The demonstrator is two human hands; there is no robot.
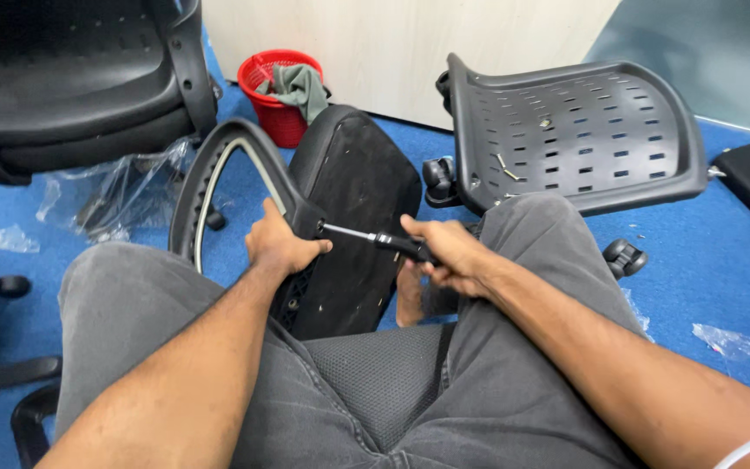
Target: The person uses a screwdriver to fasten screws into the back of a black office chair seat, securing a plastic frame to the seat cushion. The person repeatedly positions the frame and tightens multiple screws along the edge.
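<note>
I sit with a black chair backrest [353, 187] standing between my knees, its curved frame [219, 165] arching to the left. My left hand [279, 245] grips the frame at the joint where it meets the backrest. My right hand [444, 252] is closed on the black handle of a screwdriver [366, 236]. The metal shaft points left, and its tip meets the frame just beside my left thumb.
A black perforated seat pan [579, 130] with loose screws on it lies at the right on blue carpet [705, 260]. A red basket [279, 95] holding a grey cloth stands by the wall. Another black chair [71, 78] is at upper left, with clear plastic wrap [119, 195] below it.
</note>
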